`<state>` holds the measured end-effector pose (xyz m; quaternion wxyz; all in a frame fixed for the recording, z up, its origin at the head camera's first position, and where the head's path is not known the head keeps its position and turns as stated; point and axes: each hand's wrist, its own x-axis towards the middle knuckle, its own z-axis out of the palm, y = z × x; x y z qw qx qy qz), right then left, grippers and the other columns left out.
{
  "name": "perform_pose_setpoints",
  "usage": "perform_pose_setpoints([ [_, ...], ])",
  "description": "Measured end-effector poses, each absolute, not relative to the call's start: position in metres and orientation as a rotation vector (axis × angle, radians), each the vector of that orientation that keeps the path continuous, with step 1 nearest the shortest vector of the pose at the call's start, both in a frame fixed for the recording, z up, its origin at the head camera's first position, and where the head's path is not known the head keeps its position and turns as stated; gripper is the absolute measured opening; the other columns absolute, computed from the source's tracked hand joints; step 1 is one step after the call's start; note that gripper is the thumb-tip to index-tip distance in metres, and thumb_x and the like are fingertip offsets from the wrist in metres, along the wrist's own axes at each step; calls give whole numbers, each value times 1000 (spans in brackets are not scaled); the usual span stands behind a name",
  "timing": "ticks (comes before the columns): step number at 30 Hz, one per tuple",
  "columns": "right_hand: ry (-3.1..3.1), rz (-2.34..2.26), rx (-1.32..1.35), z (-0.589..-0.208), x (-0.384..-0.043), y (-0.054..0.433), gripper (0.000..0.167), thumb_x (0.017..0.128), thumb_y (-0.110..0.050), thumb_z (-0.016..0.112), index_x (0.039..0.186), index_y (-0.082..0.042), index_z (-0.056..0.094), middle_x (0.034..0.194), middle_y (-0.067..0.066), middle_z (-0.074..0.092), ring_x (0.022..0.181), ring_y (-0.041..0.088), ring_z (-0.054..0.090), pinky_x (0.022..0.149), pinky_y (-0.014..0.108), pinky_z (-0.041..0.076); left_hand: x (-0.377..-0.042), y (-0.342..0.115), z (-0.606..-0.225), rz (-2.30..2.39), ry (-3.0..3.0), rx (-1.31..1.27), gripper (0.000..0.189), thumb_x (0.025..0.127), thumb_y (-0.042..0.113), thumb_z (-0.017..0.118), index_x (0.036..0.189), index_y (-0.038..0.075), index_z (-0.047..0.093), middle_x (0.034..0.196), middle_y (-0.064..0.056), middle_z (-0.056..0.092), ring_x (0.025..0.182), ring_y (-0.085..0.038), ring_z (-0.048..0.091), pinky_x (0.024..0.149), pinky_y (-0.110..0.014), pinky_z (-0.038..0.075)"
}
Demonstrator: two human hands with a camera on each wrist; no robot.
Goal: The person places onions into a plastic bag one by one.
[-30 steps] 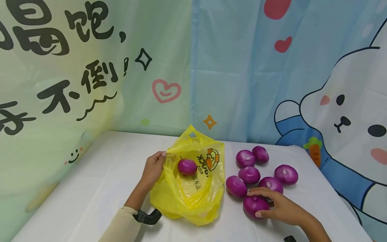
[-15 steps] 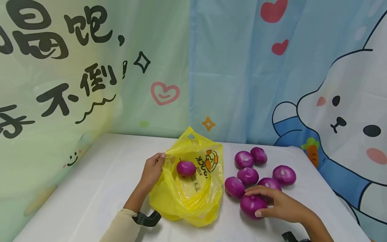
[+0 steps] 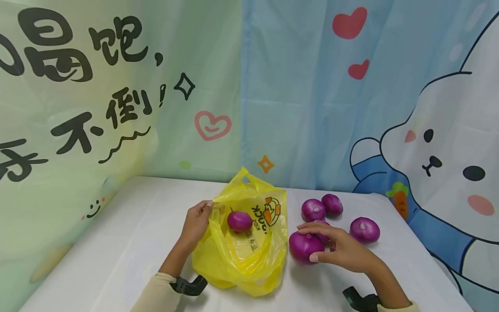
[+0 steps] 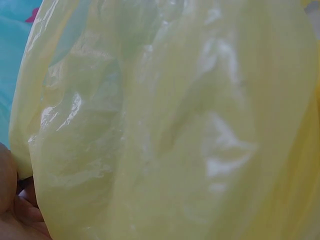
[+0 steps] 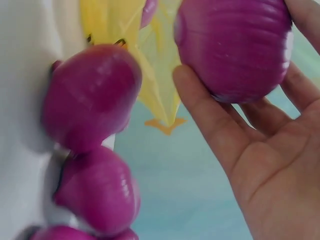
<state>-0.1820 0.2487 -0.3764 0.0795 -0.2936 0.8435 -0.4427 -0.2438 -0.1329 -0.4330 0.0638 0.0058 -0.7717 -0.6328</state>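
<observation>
A yellow plastic bag (image 3: 249, 268) with a printed duck lies with its mouth spread, and one red onion (image 3: 239, 221) shows inside it. My left hand (image 3: 197, 224) pinches the bag's left rim between thumb and fingers. In the left wrist view the bag's thin film (image 4: 165, 125) fills nearly everything. My right hand (image 3: 343, 249) grips another red onion (image 3: 305, 248) just right of the bag, a shadow on the cloth below it. The right wrist view shows this onion (image 5: 232, 47) between thumb and fingertips, above other onions (image 5: 92, 97).
Several loose red onions (image 3: 364, 230) rest on the white-covered table (image 3: 109, 247) to the right of the bag, some partly hidden by my right hand. A printed curtain (image 3: 288, 95) hangs behind the table's far edge.
My right hand has moved left and up with the onion, from the front of the group towards the bag. My left hand keeps its hold on the rim.
</observation>
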Motion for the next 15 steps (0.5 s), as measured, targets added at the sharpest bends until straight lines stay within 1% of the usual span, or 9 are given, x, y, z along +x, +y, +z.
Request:
perform_pose_setpoints([
  [3,2541,-1374,-860,-375,-191,240,55,83,-20,79,133,-16,58,136,9,54,123,42,48,82,36,54,-242,-132,-432,-1913,-2324,13,37,105,31,45,120,4,65,96,-10,63,78,-19,59,67,-26,51],
  [9,2532,-1400,-779,-367,-214,221,57,84,-25,78,136,-20,56,136,11,51,121,42,49,79,37,55,-242,-133,-432,-1894,-2328,-8,37,105,31,45,120,4,65,96,-10,63,79,-19,58,68,-26,50],
  [12,2512,-1405,-776,-365,-225,208,55,84,-28,78,135,-24,58,135,7,54,123,37,49,82,36,54,-243,-132,-433,-1900,-2332,-5,37,105,31,45,121,4,64,98,-10,63,80,-19,58,69,-26,50],
  [15,2498,-1391,-807,-366,-237,194,52,85,-30,77,134,-28,59,134,0,56,124,29,49,84,34,53,-243,-131,-435,-1910,-2332,1,36,105,30,45,120,4,65,96,-10,63,79,-19,57,68,-26,50],
])
